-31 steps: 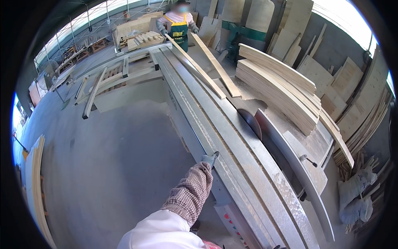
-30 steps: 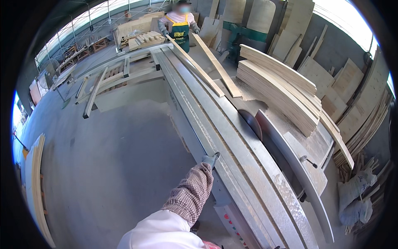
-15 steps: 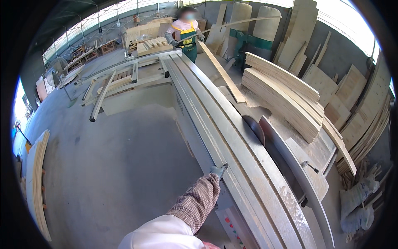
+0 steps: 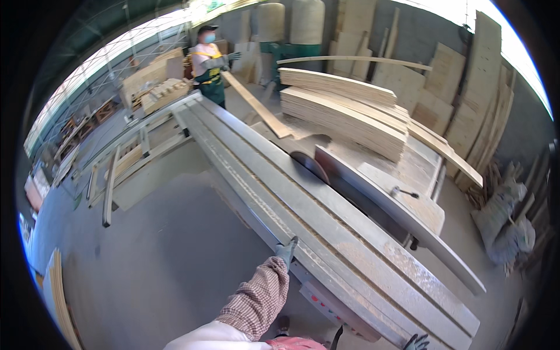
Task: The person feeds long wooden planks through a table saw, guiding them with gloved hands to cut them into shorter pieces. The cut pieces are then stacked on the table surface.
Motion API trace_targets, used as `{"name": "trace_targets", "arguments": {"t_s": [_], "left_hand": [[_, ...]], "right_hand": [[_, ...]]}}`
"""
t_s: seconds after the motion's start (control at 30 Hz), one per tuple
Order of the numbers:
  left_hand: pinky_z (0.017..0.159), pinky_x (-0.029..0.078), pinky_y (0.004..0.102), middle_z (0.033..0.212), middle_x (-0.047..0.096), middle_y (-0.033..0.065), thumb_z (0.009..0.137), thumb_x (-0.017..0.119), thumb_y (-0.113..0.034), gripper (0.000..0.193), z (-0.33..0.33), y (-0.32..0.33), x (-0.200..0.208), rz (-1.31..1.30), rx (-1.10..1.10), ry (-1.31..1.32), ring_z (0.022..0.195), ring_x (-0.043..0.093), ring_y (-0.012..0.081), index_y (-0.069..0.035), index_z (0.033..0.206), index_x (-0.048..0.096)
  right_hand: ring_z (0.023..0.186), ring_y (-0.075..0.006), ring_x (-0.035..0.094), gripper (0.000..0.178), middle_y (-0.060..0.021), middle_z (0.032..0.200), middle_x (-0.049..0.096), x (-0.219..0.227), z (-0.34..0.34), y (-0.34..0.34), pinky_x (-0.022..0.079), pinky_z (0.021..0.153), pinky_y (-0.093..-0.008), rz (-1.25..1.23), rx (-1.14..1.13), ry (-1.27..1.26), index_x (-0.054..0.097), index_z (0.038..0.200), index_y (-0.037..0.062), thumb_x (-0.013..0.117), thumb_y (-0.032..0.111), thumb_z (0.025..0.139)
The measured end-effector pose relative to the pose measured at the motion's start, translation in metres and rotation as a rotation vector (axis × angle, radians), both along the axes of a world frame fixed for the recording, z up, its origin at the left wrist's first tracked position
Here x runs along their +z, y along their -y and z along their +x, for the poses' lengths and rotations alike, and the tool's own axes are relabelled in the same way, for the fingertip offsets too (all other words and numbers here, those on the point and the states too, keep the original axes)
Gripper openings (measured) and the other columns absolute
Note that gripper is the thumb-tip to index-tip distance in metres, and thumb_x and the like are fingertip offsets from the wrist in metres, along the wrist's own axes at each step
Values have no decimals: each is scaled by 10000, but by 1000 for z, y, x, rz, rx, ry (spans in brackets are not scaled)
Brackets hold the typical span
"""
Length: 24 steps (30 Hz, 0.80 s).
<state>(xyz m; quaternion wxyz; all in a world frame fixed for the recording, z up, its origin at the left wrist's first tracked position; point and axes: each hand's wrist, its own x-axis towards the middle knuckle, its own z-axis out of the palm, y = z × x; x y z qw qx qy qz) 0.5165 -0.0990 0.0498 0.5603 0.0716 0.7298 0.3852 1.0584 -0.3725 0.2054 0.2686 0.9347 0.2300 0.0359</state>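
My left hand (image 4: pixel 285 252), in a grey-green glove below a checked sleeve, grips the near-left edge of the long metal sliding table (image 4: pixel 326 233) of a panel saw. My right hand (image 4: pixel 416 343), in a dark-tipped glove, shows at the lower edge of the picture. Its fingers are spread on the table's near end, and the rest of it is cut off. Beyond the sliding table, a round saw blade (image 4: pixel 310 167) stands up beside the long rip fence (image 4: pixel 402 219). A narrow board (image 4: pixel 256 105) lies past the blade, toward the co-worker.
A co-worker (image 4: pixel 211 64) in a green apron stands at the saw's far end, one gloved hand raised. Stacked curved wood strips (image 4: pixel 344 119) lie right of the blade, a thin strip (image 4: pixel 356 59) on the far side. White sacks (image 4: pixel 504 224) stand right; a cross frame (image 4: pixel 134 151) extends left.
My view has turned right, and my right hand has come into it at the table's near end. The co-worker has let go of the long strip, which now lies by the stack. My left hand keeps its grip.
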Motion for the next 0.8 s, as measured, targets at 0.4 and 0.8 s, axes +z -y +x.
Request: {"name": "trace_targets", "arguments": {"t_s": [0.4,0.8], "left_hand": [[583,501,292,962,553,152,676,708,-515,790,83,32,-7,108,16,19,806,553,193,65,1104,388],[518,508,269,928,568,136,664,693,-555,754,171,54,-9,92,-84,-45,681,582,180,68,1031,479]], "right_hand": [[1325,-379,129,630,-138,1472,46,11,27,-12,148,1058,-481,208,-109,-188,29,1419,243,199,548,895],[1277,-426,224,668,-167,1451,141,-44,157,22,185,1014,-531,310,53,-162,93,1416,206,136,594,875]]}}
